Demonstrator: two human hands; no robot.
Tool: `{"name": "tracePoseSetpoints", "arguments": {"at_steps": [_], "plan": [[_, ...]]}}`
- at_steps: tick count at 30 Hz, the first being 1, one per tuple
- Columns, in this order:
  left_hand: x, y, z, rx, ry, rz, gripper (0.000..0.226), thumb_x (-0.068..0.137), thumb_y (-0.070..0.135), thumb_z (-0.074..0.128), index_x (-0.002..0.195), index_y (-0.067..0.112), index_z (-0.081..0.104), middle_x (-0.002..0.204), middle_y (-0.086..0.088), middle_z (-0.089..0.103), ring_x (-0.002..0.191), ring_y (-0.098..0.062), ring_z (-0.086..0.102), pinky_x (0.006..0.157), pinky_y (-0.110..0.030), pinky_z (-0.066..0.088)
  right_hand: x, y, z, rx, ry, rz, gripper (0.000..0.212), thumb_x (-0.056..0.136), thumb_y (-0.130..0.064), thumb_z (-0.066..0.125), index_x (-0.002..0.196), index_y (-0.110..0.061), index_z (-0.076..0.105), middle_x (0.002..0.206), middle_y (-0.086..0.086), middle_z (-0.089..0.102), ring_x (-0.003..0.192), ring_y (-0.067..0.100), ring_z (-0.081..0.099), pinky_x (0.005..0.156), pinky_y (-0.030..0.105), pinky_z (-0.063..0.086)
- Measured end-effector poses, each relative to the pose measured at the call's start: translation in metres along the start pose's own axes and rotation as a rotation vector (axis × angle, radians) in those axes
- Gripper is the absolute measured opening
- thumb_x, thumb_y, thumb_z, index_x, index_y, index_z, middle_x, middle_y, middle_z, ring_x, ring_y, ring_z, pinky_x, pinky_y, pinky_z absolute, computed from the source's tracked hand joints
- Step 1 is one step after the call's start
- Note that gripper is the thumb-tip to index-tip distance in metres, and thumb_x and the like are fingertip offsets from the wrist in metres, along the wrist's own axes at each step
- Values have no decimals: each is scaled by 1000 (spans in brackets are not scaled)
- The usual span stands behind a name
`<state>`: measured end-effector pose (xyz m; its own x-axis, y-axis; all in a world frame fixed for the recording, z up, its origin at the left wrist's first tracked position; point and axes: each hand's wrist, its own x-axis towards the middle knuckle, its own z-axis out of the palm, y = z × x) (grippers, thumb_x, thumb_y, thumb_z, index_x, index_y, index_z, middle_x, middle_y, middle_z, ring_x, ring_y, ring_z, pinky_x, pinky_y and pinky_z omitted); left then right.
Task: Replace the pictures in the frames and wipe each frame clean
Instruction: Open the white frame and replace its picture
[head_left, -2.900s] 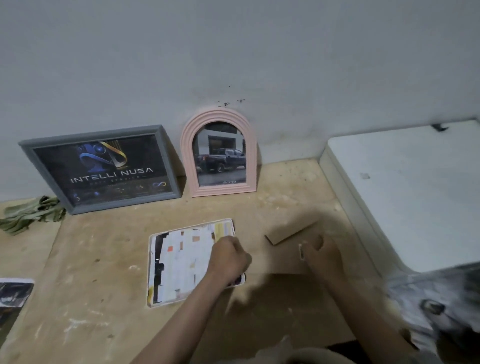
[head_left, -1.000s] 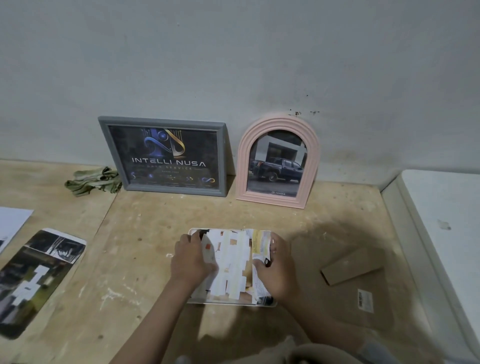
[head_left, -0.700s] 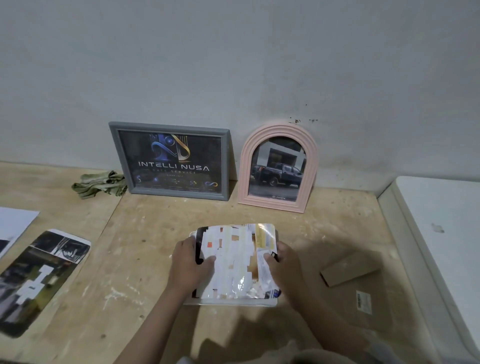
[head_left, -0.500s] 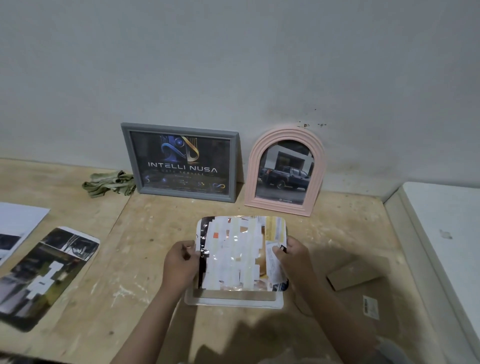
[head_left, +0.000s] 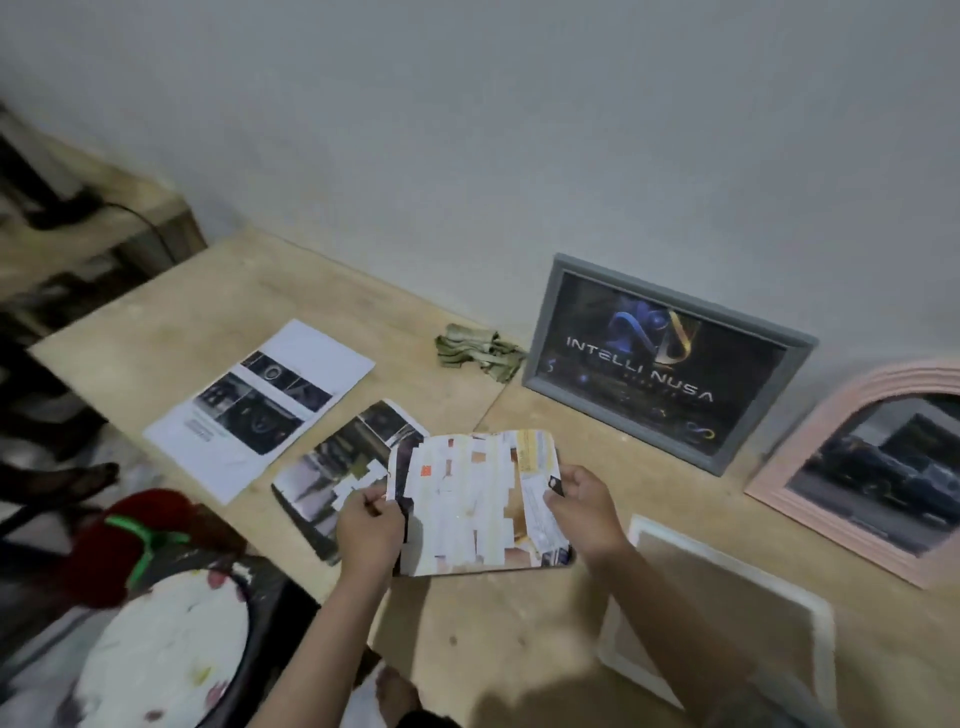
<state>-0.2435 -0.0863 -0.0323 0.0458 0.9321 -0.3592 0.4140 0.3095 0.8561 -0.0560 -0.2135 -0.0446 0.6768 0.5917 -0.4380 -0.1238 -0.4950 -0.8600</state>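
1. Both hands hold the patchy white picture (head_left: 470, 499) up off the tabletop (head_left: 218, 312). The left hand (head_left: 370, 530) pinches its left edge, with the fingers curled under and the thumb on top. The right hand (head_left: 584, 512) pinches the right edge the same way, so neither hand is spread or free.
2. The sheet is held roughly flat and a bit curled, with its long side running left-right between the two hands. It overlaps the near corner of a dark photo print (head_left: 337, 467) lying on the tabletop just under the left hand.
3. Here's the bit that matters. The empty white frame (head_left: 727, 597) lies face down with its brown backing up, just beside the right hand and a little nearer the person. So the right hand is the nearer one to it, and the left is well apart from it.
4. My guess is this picture is either fresh out of that frame or headed for the pile on the left. The white printed sheet (head_left: 260, 405) lies further left of the dark print.
5. The green cloth (head_left: 478, 351) for wiping sits bunched at the wall, just left of the grey frame (head_left: 670, 358). The pink arched frame (head_left: 872, 467) leans at the far right. Both have pictures in.
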Motion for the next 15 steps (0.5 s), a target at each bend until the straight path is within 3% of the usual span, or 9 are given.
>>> {"name": "tracePoseSetpoints", "arguments": {"at_steps": [2,6,9,11,13,15], "plan": [[25,1,-27,16,28,-2,8,90,7,52,93,13,55,87,-7,57,78,-22,53,62,-28,41,19,-18,42,-65,-43,-9,24,68,-32,55,88,-46,58,90,-18,70,85,10,67,83,41,56],[83,2,-82,-24,131,-33,34,90,13,57,123,12,47,101,-2,55,92,-25,57,77,-34,47,50,-71,136,-134,-137,-27,24,62,-38,53,86,-39,56,88,-14,69,83,14,67,81,43,56],[120,6,-118,-5,138,11,20,91,9,55,105,18,44,85,8,45,83,-20,49,70,-31,41,70,-110,203,-208,-194,-85,24,65,-36,53,89,-39,52,91,-12,67,82,17,66,81,43,55],[143,4,-136,23,144,23,11,89,8,55,89,16,47,80,4,47,78,-22,49,61,-31,39,78,-132,239,-246,-230,-145,38,76,-29,55,113,-35,52,106,-8,64,88,17,63,85,38,53],[164,2,-149,61,139,18,6,87,10,55,87,13,50,83,-6,51,80,-28,52,57,-30,38,89,-150,270,-300,-255,-189,49,87,-21,54,134,-20,41,125,1,55,96,18,57,87,32,48],[181,2,-157,77,139,20,8,87,11,55,91,14,49,88,-5,52,84,-27,52,59,-30,39,102,-164,294,-368,-269,-231,52,90,-21,52,139,-19,34,136,5,48,108,23,55,92,35,47]]}}
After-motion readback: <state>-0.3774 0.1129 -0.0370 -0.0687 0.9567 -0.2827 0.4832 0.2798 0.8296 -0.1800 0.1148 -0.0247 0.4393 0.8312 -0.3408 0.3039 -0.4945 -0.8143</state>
